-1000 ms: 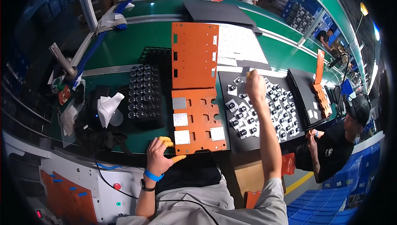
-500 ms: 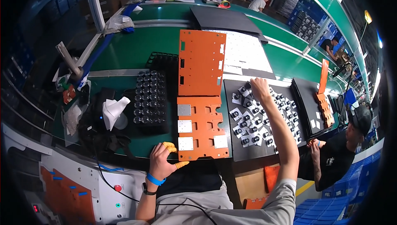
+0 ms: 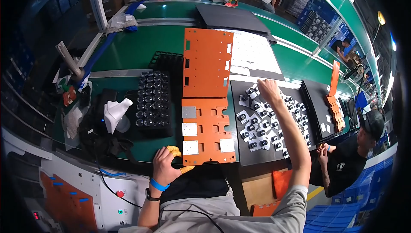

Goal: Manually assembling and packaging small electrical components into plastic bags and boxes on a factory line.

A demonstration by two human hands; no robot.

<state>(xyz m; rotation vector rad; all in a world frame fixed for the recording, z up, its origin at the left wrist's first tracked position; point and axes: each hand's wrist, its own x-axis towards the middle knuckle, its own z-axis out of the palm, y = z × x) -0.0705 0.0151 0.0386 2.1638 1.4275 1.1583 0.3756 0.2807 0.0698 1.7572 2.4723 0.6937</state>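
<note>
The left hand [image 3: 165,166], yellow cots on two fingertips, rests at the near edge of the orange fixture plate [image 3: 207,132] on the green table [image 3: 137,49], fingers loosely curled and gripping nothing, likely steadying the plate. The right hand [image 3: 269,91] reaches to the far end of the black tray [image 3: 239,158], closing over one of the small square lens parts [image 3: 252,128]; whether it has one pinched I cannot tell. A second tray of dark cylinders [image 3: 152,100] sits just left of the plate, leaving bare belt only farther back.
</note>
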